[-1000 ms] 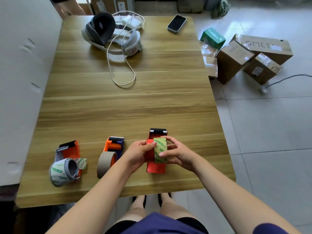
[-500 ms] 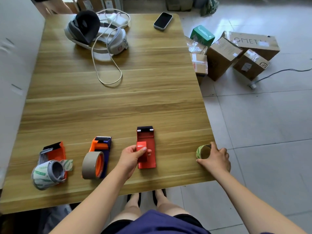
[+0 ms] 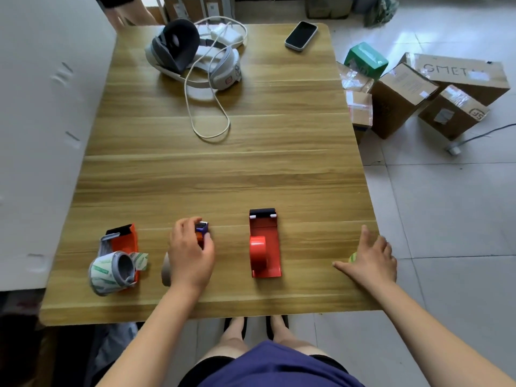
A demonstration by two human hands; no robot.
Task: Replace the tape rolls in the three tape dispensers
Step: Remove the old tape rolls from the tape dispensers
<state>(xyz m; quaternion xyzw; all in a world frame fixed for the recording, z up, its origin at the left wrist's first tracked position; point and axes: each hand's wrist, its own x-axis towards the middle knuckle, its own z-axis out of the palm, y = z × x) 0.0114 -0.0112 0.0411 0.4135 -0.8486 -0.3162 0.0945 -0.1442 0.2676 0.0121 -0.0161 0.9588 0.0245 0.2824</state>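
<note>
Three tape dispensers are lying in a row along the near edge of the wooden table [image 3: 223, 169]. The right-hand red dispenser [image 3: 264, 247] is sitting untouched, its red hub bare of any roll and its black cutter end pointing away from the person. The middle dispenser [image 3: 201, 230], orange and blue, is being largely covered by the left hand [image 3: 191, 252], whose fingers are curling over its body in a narrow grasp; a brown tape roll [image 3: 165, 270] is showing just at the left of that hand, beside the wrist. The left-hand orange dispenser [image 3: 122, 238] is lying with a white, green-printed tape roll [image 3: 111, 272] at its near end, a loose strip of tape trailing to the right of that roll.

The right hand [image 3: 371, 261] is resting flat at the table's right edge, fingers spread wide and gripping nothing; a small green-printed roll [image 3: 352, 257] is peeking out from under the palm, mostly hidden.

Further off, at the far end of the table, a grey headset [image 3: 192, 54] is lying with its white cable [image 3: 206, 118] looping toward the middle, and a dark phone [image 3: 301, 34] is resting near the far right corner. Cardboard boxes [image 3: 418, 90] and a green box [image 3: 365, 58] are standing on the tiled floor to the right of the table.
</note>
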